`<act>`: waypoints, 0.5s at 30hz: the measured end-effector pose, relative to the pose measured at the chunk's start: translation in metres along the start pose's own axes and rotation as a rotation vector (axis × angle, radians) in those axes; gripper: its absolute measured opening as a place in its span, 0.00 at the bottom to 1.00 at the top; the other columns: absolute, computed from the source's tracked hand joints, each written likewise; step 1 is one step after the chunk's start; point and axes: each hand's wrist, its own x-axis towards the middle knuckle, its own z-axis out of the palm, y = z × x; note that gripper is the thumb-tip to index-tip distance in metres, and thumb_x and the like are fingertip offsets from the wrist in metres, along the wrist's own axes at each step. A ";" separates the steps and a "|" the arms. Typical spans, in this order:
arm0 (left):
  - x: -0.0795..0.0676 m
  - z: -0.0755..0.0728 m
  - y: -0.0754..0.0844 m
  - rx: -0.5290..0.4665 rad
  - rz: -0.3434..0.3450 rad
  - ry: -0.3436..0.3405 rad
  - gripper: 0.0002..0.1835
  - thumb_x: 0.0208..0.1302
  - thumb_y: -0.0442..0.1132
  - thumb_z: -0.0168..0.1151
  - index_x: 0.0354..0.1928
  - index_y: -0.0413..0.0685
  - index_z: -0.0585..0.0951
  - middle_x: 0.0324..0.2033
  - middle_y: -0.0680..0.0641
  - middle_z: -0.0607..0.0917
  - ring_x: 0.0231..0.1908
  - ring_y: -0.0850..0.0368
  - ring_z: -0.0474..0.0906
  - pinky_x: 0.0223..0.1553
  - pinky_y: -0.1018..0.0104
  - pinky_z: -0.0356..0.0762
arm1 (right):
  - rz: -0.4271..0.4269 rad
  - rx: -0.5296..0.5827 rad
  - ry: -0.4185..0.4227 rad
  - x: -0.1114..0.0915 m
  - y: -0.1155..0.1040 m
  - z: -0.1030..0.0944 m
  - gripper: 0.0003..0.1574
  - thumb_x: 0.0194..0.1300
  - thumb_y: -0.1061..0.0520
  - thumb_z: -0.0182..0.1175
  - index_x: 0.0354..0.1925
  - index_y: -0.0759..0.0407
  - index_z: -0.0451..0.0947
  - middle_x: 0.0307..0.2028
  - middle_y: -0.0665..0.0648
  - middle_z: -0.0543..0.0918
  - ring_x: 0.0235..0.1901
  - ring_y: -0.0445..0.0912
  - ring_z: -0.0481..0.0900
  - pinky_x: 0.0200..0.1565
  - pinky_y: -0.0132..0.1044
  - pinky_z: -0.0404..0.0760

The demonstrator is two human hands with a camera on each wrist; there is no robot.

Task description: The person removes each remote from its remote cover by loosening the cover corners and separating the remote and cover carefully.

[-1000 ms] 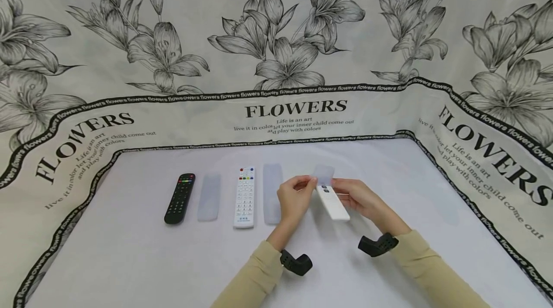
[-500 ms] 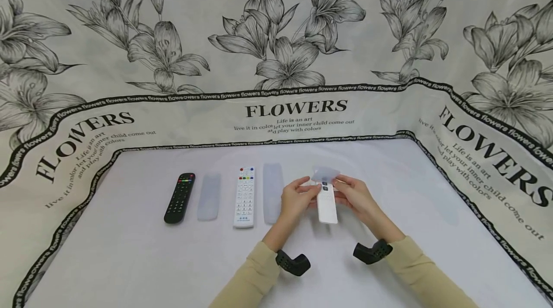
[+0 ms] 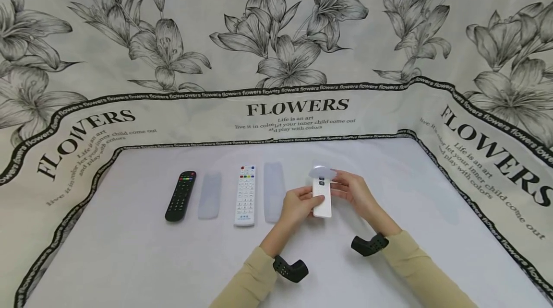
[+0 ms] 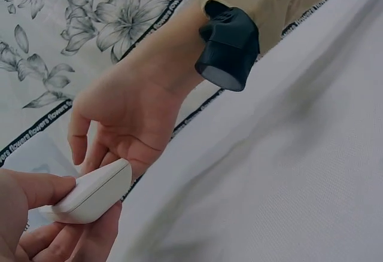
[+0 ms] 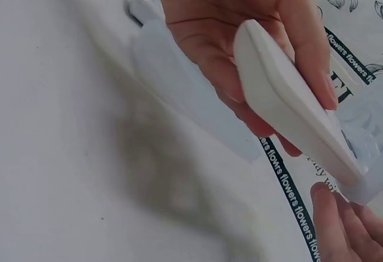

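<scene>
My left hand grips a small white remote control by its near part, thumb on top and fingers beneath. Dark buttons show near the remote's far end. A translucent remote cover overlaps that far end, its edge bent up into a curve. At the cover's right side, my right hand pinches it between thumb and fingers. The left wrist view shows the remote's pale side under the left thumb. From the right wrist, the remote's far tip lies within the cover, close to the right fingertips.
To the left lie a black remote, a translucent cover, a white remote with many buttons and a longer translucent cover, side by side on the white tablecloth. A flower-printed cloth rises behind.
The held remote has turned from slanted to nearly straight. My left hand has slid from its far end toward its near end. The cover's edge now curls up over the remote's top.
</scene>
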 end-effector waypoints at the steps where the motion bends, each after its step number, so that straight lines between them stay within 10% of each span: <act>1: 0.000 -0.001 0.000 0.003 0.007 -0.005 0.20 0.56 0.36 0.68 0.51 0.36 0.81 0.34 0.44 0.88 0.25 0.65 0.80 0.20 0.74 0.76 | 0.004 0.004 0.001 0.002 -0.001 -0.001 0.35 0.75 0.52 0.41 0.69 0.74 0.53 0.45 0.55 0.78 0.35 0.32 0.79 0.42 0.26 0.81; 6: -0.003 -0.003 0.002 0.023 0.022 -0.018 0.21 0.56 0.36 0.69 0.52 0.36 0.81 0.34 0.45 0.88 0.26 0.65 0.79 0.20 0.73 0.77 | 0.013 -0.037 0.007 0.012 -0.003 -0.004 0.40 0.73 0.45 0.49 0.66 0.77 0.58 0.34 0.42 0.79 0.33 0.32 0.79 0.40 0.24 0.81; 15: -0.005 -0.005 0.001 0.050 0.028 -0.009 0.21 0.55 0.35 0.69 0.52 0.36 0.81 0.34 0.45 0.88 0.26 0.65 0.79 0.20 0.72 0.77 | -0.025 -0.118 0.040 0.023 -0.004 -0.003 0.34 0.71 0.52 0.53 0.63 0.76 0.64 0.41 0.47 0.82 0.35 0.28 0.79 0.40 0.23 0.80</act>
